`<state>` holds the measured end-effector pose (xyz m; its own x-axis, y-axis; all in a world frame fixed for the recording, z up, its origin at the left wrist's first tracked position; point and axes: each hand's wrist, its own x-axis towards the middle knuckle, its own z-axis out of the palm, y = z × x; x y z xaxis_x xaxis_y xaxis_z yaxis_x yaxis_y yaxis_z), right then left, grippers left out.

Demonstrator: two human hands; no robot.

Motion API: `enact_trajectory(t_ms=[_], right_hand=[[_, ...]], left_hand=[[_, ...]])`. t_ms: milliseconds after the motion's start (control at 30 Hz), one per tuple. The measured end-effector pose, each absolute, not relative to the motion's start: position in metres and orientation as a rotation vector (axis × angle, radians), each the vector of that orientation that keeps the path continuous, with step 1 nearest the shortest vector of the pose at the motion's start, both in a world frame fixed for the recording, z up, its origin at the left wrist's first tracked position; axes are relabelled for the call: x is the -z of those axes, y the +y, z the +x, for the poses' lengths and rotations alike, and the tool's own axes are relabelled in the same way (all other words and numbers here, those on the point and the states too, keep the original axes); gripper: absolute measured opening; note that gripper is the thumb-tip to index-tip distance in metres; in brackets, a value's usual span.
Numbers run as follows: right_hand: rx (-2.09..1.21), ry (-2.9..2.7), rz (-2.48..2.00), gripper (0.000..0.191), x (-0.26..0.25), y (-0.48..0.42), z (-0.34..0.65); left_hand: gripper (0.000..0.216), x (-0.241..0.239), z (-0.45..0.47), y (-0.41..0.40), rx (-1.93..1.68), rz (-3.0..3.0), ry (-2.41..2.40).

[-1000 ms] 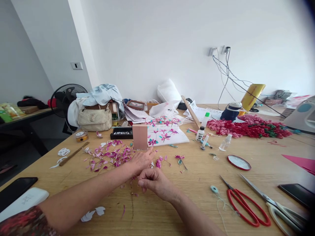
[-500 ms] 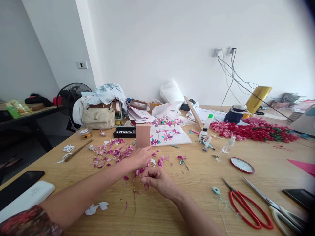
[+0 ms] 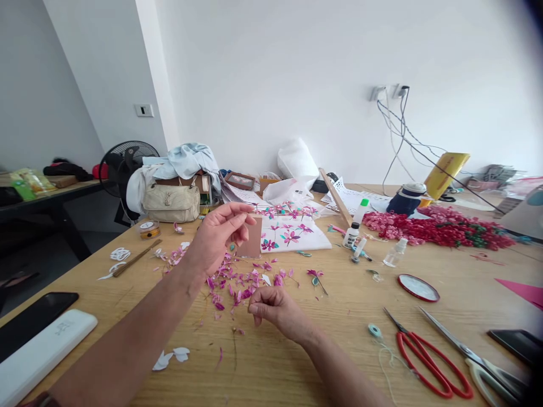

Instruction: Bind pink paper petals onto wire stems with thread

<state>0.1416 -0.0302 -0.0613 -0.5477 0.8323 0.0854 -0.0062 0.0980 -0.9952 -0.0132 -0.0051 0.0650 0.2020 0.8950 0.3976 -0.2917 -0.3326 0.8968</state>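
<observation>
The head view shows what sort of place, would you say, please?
Probably a craft workroom: loose purple petals, red-handled scissors and a small thread spool lie on the wooden table.

A bare stretch of pale wooden tabletop lies between the right hand and a small round teal spool beside red-handled metal scissors, leaving room to pass. Beyond the left hand, an upright pinkish-brown rectangular block bars a low path, and loose magenta petals clutter the wood before it. Farther right, a white black-capped bottle and a clear plastic spray bottle obstruct the way back.
</observation>
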Motion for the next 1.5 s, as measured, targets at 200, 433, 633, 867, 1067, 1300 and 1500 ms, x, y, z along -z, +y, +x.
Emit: enact_trajectory(t_ms=[200,433,633,867,1067,1300,1500], right_hand=[[-1.508,-1.693,-0.831,0.032,0.061,-0.029,0.142],[-1.521,-1.656,-0.873,0.031,0.059,-0.031,0.141],[-1.518,-1.665,-0.856,0.033,0.056,-0.031,0.142],[-1.511,-1.682,-0.865,0.034,0.058,-0.030,0.143],[-1.520,-1.687,-0.864,0.034,0.059,-0.031,0.142],[-1.523,-1.677,-0.874,0.033,0.060,-0.031,0.141],[-1.520,-1.679,-0.881,0.032,0.060,-0.032,0.140]], left_hand=[[0.014,-0.093,-0.021,-0.036,-1.608,1.386,0.430],[0.018,-0.109,-0.036,-0.062,-1.801,1.392,0.284],[0.022,-0.114,-0.040,-0.072,-1.898,1.389,0.278],[0.026,-0.115,-0.043,-0.077,-1.988,1.427,0.313],[0.025,-0.116,-0.045,-0.080,-2.044,1.459,0.330],[0.026,-0.116,-0.046,-0.083,-2.063,1.492,0.317],[0.029,-0.115,-0.045,-0.084,-2.068,1.540,0.336]])
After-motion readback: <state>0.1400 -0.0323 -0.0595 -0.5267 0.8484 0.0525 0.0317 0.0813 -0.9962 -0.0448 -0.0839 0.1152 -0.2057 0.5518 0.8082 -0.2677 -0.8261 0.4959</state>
